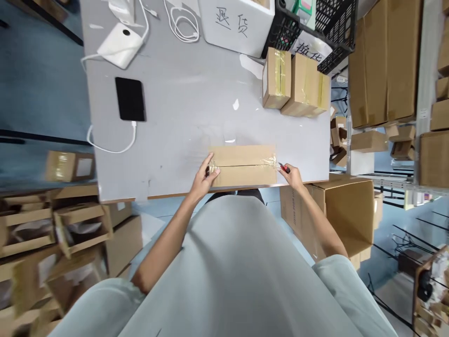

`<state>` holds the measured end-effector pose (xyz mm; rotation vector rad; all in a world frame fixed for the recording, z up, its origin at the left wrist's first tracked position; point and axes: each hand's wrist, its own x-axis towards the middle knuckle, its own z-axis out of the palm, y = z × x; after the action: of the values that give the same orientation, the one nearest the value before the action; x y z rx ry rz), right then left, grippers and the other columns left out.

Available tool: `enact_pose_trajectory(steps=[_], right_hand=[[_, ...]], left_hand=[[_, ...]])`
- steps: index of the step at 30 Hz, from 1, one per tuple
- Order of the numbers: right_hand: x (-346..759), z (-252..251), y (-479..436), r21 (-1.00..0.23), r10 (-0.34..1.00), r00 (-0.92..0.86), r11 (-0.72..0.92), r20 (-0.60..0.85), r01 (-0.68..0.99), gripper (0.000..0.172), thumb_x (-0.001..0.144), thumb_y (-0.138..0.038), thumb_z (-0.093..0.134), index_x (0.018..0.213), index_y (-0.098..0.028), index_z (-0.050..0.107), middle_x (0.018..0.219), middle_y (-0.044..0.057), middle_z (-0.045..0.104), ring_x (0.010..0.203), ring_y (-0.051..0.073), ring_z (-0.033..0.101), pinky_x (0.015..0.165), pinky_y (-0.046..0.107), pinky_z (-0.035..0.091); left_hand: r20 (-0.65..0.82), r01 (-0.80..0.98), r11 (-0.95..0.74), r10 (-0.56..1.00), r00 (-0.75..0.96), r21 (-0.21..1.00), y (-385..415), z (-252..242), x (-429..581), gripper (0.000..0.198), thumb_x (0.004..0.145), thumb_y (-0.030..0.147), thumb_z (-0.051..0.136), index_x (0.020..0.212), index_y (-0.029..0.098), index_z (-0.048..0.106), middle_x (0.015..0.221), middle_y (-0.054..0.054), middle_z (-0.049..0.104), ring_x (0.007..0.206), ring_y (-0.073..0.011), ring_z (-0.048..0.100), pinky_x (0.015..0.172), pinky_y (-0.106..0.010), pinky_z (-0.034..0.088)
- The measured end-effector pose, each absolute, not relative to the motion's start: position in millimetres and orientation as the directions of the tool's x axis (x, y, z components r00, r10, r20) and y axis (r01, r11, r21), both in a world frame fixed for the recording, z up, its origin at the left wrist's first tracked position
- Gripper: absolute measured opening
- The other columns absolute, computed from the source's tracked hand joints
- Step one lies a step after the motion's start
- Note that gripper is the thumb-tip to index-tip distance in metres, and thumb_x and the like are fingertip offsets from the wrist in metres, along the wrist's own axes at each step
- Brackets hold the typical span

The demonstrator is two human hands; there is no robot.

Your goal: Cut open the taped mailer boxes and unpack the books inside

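A flat cardboard box (pixel 243 164) with clear tape along its middle seam lies at the near edge of the grey table (pixel 182 107). My left hand (pixel 205 177) rests on the box's left end, fingers curled against the top and side. My right hand (pixel 292 175) is closed at the box's right end, holding a small red-and-black tool (pixel 284 168) whose tip meets the taped seam.
Two taped cardboard boxes (pixel 294 82) stand at the far right of the table, next to a white bin (pixel 238 23) and a black crate (pixel 315 23). A black phone (pixel 130 98) with cable and a white charger (pixel 119 44) lie left. Open cartons sit on the floor both sides.
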<state>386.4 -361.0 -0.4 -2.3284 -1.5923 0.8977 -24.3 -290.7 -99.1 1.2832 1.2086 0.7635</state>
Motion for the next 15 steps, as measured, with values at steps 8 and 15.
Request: enact_pose_trajectory(steps=[8, 15], right_hand=[[282, -22, -366, -0.756, 0.766, 0.527, -0.576, -0.368, 0.311, 0.061, 0.096, -0.079, 0.055, 0.098, -0.020, 0.069, 0.095, 0.009, 0.076, 0.097, 0.026, 0.067, 0.090, 0.033, 0.056], [284, 32, -365, -0.700, 0.792, 0.588, -0.512, -0.162, 0.498, 0.061, 0.099, -0.078, 0.060, 0.091, -0.019, 0.071, 0.081, 0.003, 0.070, 0.080, 0.022, 0.060, 0.080, 0.031, 0.051]], left_hand=[[-0.290, 0.372, 0.251, 0.956, 0.053, 0.894, -290, -118, -79, 0.083, 0.102, 0.056, 0.060, 0.181, 0.038, 0.040, 0.179, -0.010, 0.054, 0.151, -0.0327, 0.064, 0.129, -0.059, 0.053], [-0.291, 0.443, 0.149, 0.918, 0.270, 0.884, -262, -142, -37, 0.081, 0.106, 0.054, 0.049, 0.180, 0.023, 0.038, 0.163, -0.019, 0.066, 0.142, -0.0307, 0.068, 0.123, -0.055, 0.056]])
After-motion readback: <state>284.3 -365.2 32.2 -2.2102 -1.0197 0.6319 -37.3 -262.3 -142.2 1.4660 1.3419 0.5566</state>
